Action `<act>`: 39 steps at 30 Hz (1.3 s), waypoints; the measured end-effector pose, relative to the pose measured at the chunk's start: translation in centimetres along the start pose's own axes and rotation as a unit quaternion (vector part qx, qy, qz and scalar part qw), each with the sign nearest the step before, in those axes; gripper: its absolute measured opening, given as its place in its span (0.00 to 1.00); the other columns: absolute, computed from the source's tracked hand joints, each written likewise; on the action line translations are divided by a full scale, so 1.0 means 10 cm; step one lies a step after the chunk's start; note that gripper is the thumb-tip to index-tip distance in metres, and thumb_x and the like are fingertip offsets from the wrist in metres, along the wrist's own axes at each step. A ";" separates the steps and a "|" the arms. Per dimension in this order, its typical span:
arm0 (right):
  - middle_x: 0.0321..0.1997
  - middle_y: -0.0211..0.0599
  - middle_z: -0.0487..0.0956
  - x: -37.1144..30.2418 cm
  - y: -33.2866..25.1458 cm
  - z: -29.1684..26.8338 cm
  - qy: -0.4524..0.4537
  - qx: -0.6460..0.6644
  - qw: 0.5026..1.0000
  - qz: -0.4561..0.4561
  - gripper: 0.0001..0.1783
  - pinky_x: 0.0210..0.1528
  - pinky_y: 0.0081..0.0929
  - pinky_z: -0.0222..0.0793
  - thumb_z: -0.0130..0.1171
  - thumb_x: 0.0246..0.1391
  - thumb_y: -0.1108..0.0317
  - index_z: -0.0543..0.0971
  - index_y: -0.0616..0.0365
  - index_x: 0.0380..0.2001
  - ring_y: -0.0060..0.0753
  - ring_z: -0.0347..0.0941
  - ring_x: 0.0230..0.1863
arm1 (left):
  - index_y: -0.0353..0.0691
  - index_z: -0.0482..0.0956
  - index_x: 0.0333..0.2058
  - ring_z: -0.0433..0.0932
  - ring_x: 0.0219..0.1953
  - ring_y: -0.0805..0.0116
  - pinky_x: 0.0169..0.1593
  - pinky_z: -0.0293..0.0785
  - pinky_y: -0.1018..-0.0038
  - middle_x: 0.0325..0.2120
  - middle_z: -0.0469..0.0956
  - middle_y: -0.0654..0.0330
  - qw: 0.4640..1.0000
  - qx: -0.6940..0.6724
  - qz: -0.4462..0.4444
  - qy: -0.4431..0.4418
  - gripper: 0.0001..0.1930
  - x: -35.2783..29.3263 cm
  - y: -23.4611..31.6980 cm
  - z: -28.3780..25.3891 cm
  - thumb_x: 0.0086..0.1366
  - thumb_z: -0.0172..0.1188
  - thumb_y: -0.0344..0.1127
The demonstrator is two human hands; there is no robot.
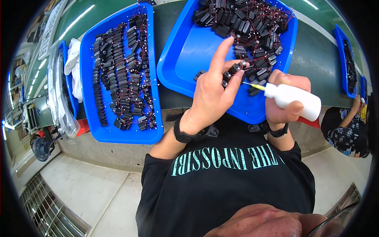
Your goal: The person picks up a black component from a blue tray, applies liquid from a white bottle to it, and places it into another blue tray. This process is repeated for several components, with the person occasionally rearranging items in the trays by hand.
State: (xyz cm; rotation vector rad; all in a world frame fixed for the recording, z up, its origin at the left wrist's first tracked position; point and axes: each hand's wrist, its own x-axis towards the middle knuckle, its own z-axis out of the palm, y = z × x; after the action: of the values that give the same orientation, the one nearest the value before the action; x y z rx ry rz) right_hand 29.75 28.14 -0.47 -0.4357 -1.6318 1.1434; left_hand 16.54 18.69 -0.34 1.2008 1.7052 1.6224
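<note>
My left hand (pixel 215 85) pinches a few small black block-shaped parts (pixel 233 71) between thumb and fingers, its index finger stretched out. In my right hand (pixel 286 96) is a white squeeze bottle (pixel 298 102), lying on its side with its yellow-based needle tip (pixel 256 85) pointing left at the held parts. A small gap seems to lie between the tip and the parts, though contact is hard to judge. Both hands are over the blue tray (pixel 183 59), which holds a heap of similar black parts (pixel 252 23) with thin red wires.
On the left, a second blue tray (pixel 118 136) holds rows of black wired parts (pixel 122 75). Beyond it lie a white cloth (pixel 74 65) and clear plastic bags (pixel 59 91). A small fan (pixel 40 148) stands at the lower left. At the far right another person (pixel 345 130) works beside a blue tray (pixel 339 47).
</note>
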 end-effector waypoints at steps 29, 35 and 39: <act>0.18 0.34 0.70 0.11 0.11 -0.22 0.131 0.242 0.942 0.193 0.32 0.27 0.22 0.60 0.47 0.57 0.39 0.74 0.63 0.32 0.25 0.59 0.18 | 0.36 0.64 0.58 0.76 0.32 0.78 0.29 0.73 0.84 0.42 0.78 0.54 0.933 -0.299 -0.197 -0.037 0.23 -0.27 0.56 -0.62 0.65 0.54 0.27; 0.12 0.29 0.64 0.19 0.00 -0.04 0.144 0.227 0.935 0.232 0.32 0.26 0.20 0.60 0.47 0.58 0.40 0.74 0.65 0.32 0.21 0.54 0.16 | 0.35 0.69 0.55 0.79 0.41 0.71 0.35 0.79 0.79 0.43 0.78 0.53 0.970 -0.069 -0.226 0.049 0.19 -0.67 0.67 -1.64 0.65 0.54 0.27; 0.13 0.28 0.64 0.18 0.05 -0.10 0.101 0.268 0.928 0.238 0.31 0.27 0.18 0.62 0.47 0.59 0.41 0.74 0.66 0.33 0.18 0.53 0.15 | 0.34 0.74 0.49 0.79 0.40 0.73 0.36 0.78 0.79 0.41 0.79 0.56 0.965 0.058 -0.249 0.060 0.14 -0.75 0.39 -2.49 0.65 0.55 0.29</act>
State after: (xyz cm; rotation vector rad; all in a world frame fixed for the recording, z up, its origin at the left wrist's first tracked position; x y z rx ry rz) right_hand 29.76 30.18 0.04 -0.5812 -0.9926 1.7781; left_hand 0.49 -1.13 6.02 0.6513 1.9991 1.3193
